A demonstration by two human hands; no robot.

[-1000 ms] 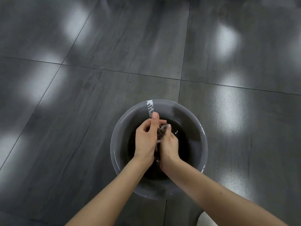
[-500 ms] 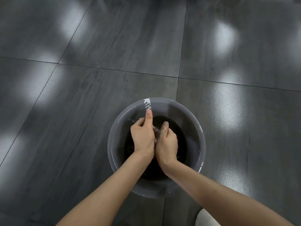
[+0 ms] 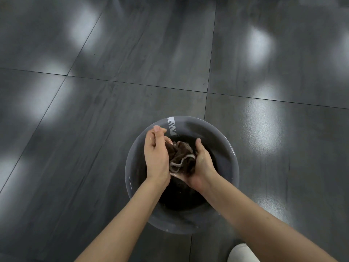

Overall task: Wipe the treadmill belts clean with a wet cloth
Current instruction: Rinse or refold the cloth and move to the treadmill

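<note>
In the head view, a person is leaning over a round grey basin [image 3: 233, 154] that is sitting on a dark, glossy tiled floor [image 3: 94, 114], where soft patches of light are reflecting off the tiles. Dark water [image 3: 181, 197] is filling the bottom of the basin, and a white label [image 3: 171, 125] is showing on the inside of its far wall, just under the rim. Both bare forearms are reaching in from the bottom of the picture and meeting over the middle of the basin. The left hand [image 3: 156, 155] is turning its back to the camera, with its fingers curling round the left side of a crumpled brown cloth [image 3: 182, 151]. The right hand [image 3: 203, 164] is lying palm up and cupped, its fingers curving underneath the cloth and its thumb standing up along the cloth's right side, so the cloth is being held bunched between the two hands. A white edging strip is looping across the near part of the cloth. The cloth is hanging over the water inside the ring of the rim; whether its lowest folds are touching the water cannot be told. At the bottom right corner, a pale rounded object [image 3: 242, 252] is poking into view beside the right forearm, too cut off to identify.
</note>
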